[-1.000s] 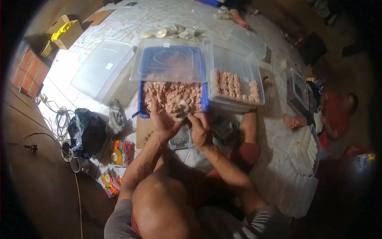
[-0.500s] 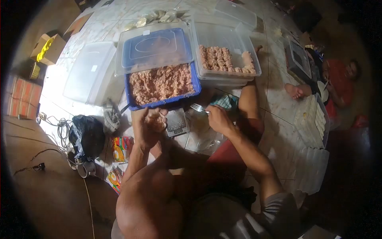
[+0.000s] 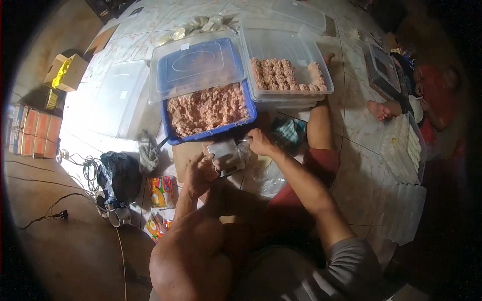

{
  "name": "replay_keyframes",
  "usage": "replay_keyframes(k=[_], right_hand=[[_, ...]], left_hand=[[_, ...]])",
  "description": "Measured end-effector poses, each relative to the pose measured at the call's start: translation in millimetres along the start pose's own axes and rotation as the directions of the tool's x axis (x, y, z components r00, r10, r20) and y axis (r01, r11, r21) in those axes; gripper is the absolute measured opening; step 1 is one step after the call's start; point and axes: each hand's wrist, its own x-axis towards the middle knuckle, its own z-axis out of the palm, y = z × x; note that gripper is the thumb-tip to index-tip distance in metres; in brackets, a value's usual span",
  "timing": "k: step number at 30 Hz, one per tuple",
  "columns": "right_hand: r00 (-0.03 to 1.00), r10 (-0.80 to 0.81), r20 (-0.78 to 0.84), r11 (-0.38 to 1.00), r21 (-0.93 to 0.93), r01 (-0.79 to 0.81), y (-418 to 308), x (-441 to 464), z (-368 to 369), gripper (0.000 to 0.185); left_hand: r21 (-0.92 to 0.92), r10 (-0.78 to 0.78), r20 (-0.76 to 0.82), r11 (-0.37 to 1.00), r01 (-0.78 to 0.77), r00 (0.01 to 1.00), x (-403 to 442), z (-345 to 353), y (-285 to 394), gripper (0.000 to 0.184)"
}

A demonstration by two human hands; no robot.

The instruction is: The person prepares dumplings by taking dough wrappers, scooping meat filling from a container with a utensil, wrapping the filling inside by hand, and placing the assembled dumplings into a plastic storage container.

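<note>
My left hand (image 3: 200, 175) is cupped around a filled wrapper (image 3: 210, 164), just left of a small scale (image 3: 227, 156). My right hand (image 3: 261, 142) is closed near the scale's right side, around a fork that barely shows at the fingertips. Beyond both hands lies a blue tray (image 3: 213, 131) full of pinkish minced filling (image 3: 208, 110), its far part under a clear lid (image 3: 201, 62). To its right, a clear container (image 3: 286, 94) holds rows of filled pieces (image 3: 273, 74). A clear plastic bag (image 3: 268, 183) lies below my right hand.
A black bag (image 3: 119, 178), a grey cloth (image 3: 148, 153), cables and colourful packets (image 3: 161, 191) lie at the left. A checkered cloth (image 3: 288, 131) sits right of my right hand. Another person in red (image 3: 436, 98) sits at the far right, by a tub of white wrappers (image 3: 401, 150).
From the tray my left hand has drawn back toward me with the filled wrapper. My right hand has parted from it and moved to the right with the fork.
</note>
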Motion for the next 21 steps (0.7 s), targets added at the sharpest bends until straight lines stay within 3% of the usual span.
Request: replay_keyframes(k=[1, 2, 3, 5, 6, 7, 8, 10, 13, 17, 21], right_hand=[[0.991, 0.024, 0.134, 0.996, 0.08, -0.035, -3, -1, -4, 0.018], [0.991, 0.017, 0.133, 0.997, 0.077, -0.028, -5, -3, -7, 0.018], [0.99, -0.036, 0.135, 0.994, 0.104, 0.022, 1, -6, -6, 0.017], [0.986, -0.094, 0.136, 0.989, 0.126, 0.077, 5, -11, -8, 0.016], [0.99, -0.037, 0.136, 0.987, 0.162, 0.015, 6, -14, -10, 0.016], [0.99, 0.023, 0.139, 0.979, 0.197, -0.05, 7, -15, -12, 0.015], [0.99, 0.024, 0.137, 0.98, 0.193, -0.05, 9, -16, -14, 0.015], [0.992, -0.011, 0.123, 0.861, 0.505, -0.054, 16, -18, -17, 0.014], [0.982, -0.124, 0.14, 0.897, 0.44, 0.051, 20, -24, -29, 0.013], [0.962, -0.203, 0.181, 0.896, 0.43, 0.108, -7, -45, -53, 0.014], [0.979, -0.169, 0.115, 0.92, 0.374, 0.115, -31, -64, -74, 0.016]], left_hand=[[0.015, -0.023, -0.075, 1.0, 0.024, 0.997, -2, 10, -2, 0.042], [0.029, -0.043, -0.149, 0.998, 0.048, 0.988, -3, 16, -1, 0.041], [0.125, -0.036, -0.037, 0.991, 0.04, 0.999, 4, 1, -2, 0.041], [0.191, -0.059, -0.051, 0.979, 0.068, 0.997, 7, -8, -2, 0.041], [0.258, -0.091, -0.07, 0.96, 0.106, 0.993, 10, -14, -3, 0.04], [0.312, -0.174, -0.058, 0.932, 0.184, 0.983, 17, -30, -3, 0.062], [0.418, -0.172, -0.08, 0.889, 0.189, 0.982, 22, -46, -9, 0.063], [0.696, -0.123, -0.101, 0.7, 0.159, 0.987, 22, -50, -21, 0.065], [0.944, 0.022, -0.064, 0.325, 0.054, 0.998, 23, -54, -38, 0.068], [0.998, 0.197, -0.037, -0.035, 0.045, 0.98, 21, -58, -32, 0.072], [0.98, 0.289, -0.018, -0.184, 0.074, 0.957, 19, -58, -23, 0.076]])
